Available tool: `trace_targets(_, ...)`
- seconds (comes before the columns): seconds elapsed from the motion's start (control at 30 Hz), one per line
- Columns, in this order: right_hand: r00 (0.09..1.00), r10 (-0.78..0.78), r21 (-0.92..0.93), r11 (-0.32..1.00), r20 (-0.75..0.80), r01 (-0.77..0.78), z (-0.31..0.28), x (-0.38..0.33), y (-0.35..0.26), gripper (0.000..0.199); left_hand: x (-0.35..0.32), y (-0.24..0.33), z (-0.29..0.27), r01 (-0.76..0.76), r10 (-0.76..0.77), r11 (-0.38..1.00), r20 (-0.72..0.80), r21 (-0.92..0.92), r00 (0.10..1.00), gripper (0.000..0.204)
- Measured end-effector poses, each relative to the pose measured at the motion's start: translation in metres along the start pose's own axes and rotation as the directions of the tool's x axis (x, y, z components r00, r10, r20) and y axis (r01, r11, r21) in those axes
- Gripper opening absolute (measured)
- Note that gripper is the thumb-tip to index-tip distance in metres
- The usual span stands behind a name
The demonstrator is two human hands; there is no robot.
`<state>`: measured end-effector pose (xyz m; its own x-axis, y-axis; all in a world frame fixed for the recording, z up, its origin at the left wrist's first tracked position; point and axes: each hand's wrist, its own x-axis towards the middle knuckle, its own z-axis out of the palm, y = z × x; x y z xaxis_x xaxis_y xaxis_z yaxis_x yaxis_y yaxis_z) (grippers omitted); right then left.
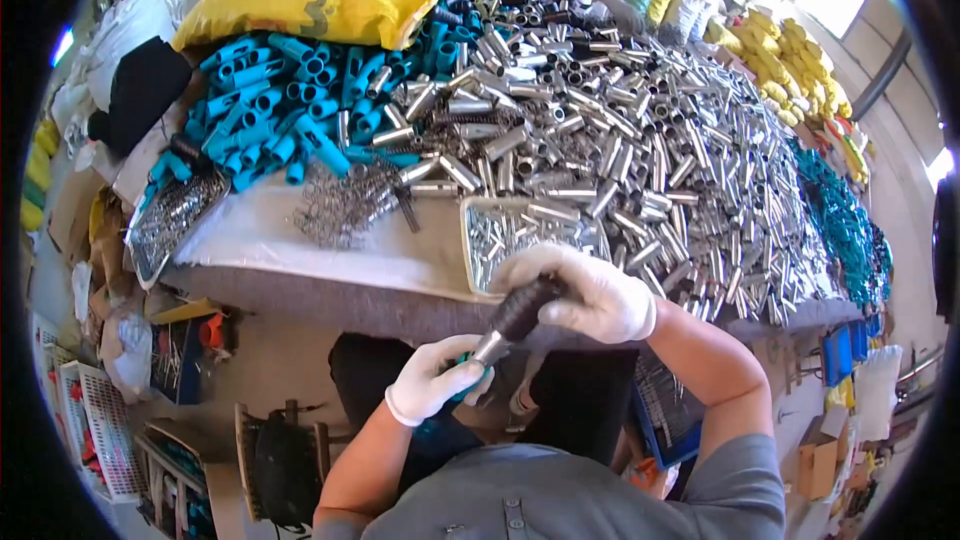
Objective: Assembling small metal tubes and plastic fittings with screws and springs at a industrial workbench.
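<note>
The tube (490, 348) slanted between both hands — the left hand's (432, 380) fingers closed round its teal lower end, the right hand's (595, 295) pinching its dark upper part. Just beyond the right fingers, a tray (467, 250) held small metal parts (492, 235).

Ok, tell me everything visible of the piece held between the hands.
The piece is long and roughly round, slanting from lower left to upper right in view. Its upper section is dark and looks ridged; the middle is a shiny silver sleeve, apparently metal; the lower end is teal. The white-gloved left hand grips the teal end, the white-gloved right hand the dark section. Both ends are partly hidden.
</note>
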<state>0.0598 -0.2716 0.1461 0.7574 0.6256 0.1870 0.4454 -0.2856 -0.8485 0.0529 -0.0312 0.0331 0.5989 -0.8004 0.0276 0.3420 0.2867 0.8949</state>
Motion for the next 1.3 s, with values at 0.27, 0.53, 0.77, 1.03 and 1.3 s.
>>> trace_targets(0.27,0.972,0.05,-0.311,0.95,0.231,0.025,0.021,-0.058,-0.041,0.041,-0.018,-0.015,0.033,0.083,-0.091,0.929,0.007,0.36,0.996,0.025)
trace_targets(0.53,0.955,0.254,-0.23,0.931,-0.157,-0.285,0.034,-0.102,-0.044,0.061,-0.017,-0.027,0.063,-0.147,0.125,0.773,0.079,0.617,0.989,0.026)
trace_targets(0.77,0.926,0.306,-0.381,0.847,-0.221,-0.371,0.044,-0.116,-0.05,0.057,-0.018,-0.025,0.066,0.061,-0.018,0.815,-0.081,0.576,0.997,0.026)
trace_targets(1.03,0.993,0.121,-0.327,0.938,-0.007,-0.116,0.046,-0.117,-0.035,0.033,-0.016,-0.028,0.069,0.254,-0.289,0.904,0.055,0.344,0.956,0.017)
trace_targets(1.3,0.922,0.265,-0.574,0.724,-0.282,-0.383,0.053,-0.123,-0.045,0.032,-0.02,-0.03,0.071,0.073,-0.129,0.828,0.061,0.556,0.99,0.028)
